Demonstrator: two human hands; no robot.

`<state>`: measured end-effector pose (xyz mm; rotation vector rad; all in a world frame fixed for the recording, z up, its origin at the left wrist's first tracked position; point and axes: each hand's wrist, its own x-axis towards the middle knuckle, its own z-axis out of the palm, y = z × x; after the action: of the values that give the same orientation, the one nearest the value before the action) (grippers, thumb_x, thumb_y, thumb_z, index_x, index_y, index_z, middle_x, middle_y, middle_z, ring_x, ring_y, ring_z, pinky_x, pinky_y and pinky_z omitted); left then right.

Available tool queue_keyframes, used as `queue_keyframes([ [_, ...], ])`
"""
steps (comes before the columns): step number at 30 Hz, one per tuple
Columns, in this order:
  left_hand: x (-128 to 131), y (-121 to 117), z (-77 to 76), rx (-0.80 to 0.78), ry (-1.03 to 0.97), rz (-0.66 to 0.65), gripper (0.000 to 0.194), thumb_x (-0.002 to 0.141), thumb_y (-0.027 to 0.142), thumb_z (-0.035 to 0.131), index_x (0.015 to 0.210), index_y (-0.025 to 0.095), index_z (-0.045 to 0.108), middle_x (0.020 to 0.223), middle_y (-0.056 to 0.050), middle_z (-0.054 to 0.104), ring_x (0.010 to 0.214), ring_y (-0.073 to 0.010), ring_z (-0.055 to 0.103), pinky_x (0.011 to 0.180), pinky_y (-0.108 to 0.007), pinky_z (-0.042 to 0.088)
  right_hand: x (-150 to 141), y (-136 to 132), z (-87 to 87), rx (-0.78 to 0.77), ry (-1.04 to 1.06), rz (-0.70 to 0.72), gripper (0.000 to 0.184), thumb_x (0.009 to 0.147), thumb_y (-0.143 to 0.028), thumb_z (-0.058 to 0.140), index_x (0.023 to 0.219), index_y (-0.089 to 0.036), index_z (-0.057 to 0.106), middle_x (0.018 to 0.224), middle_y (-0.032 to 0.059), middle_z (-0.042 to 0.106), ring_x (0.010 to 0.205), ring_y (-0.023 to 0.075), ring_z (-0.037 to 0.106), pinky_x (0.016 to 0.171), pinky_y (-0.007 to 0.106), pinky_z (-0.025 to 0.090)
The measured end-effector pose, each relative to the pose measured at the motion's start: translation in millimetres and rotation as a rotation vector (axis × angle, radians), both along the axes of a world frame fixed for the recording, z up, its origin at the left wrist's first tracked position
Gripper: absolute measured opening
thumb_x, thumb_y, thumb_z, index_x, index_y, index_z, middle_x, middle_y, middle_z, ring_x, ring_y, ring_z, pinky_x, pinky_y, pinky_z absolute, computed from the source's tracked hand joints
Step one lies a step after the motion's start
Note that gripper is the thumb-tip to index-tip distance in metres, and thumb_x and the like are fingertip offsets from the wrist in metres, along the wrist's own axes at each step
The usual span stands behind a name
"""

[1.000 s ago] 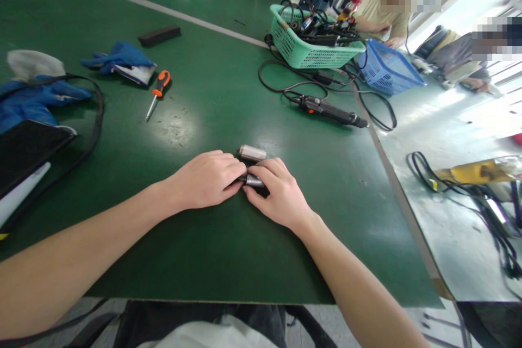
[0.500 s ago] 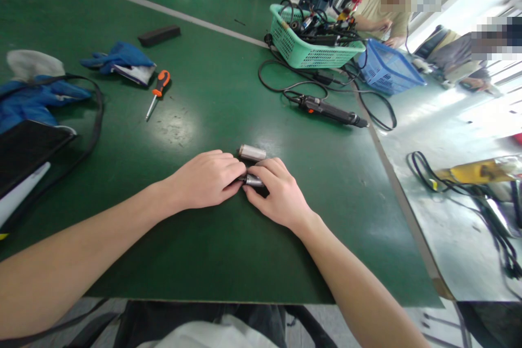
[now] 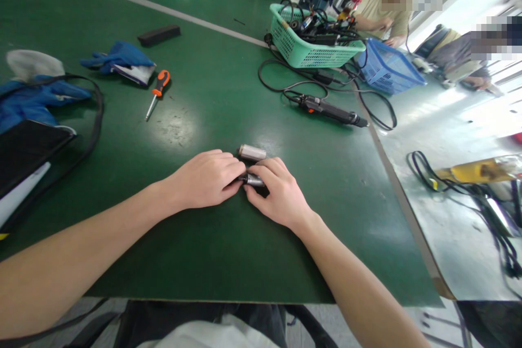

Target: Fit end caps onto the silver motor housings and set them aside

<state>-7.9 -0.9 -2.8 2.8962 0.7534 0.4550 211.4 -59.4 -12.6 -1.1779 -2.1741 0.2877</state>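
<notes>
Near the middle of the green table, my right hand (image 3: 279, 190) is closed around a small dark metal cylinder (image 3: 255, 180), which lies low at the tabletop. My left hand (image 3: 214, 178) is closed at the cylinder's left end, where a thin dark part shows between the two hands. Its fingers hide most of whatever they pinch. Just beyond my fingertips lies a second, silver metal cylinder (image 3: 252, 152) on its side, apart from the one I hold.
An orange-and-black screwdriver (image 3: 157, 94) and blue gloves (image 3: 122, 60) lie to the left. A corded electric screwdriver (image 3: 332, 111) rests to the right. Behind it stand a green basket (image 3: 302, 56) of tools and a blue basket (image 3: 387, 73). Two people sit farther back.
Both hands stay in almost the same place. The dark cylinder has shifted very slightly between my fingers.
</notes>
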Motion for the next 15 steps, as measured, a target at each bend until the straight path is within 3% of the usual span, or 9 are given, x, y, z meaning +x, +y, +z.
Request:
queue_keyframes([
  [15,0.8,-0.3,0.8,-0.015,0.01,0.01,0.016,0.098,0.025,0.055,0.089,0.017,0.065,0.083,-0.005,0.067,0.077,-0.0204,0.062,0.075,-0.035,0.047,-0.2,0.0,-0.3,0.016,-0.004,-0.014,0.018,0.093,-0.022,0.064,0.111,-0.019,0.068,0.108,0.0115,0.071,0.105,0.0289,0.063,0.094,0.046,0.058],
])
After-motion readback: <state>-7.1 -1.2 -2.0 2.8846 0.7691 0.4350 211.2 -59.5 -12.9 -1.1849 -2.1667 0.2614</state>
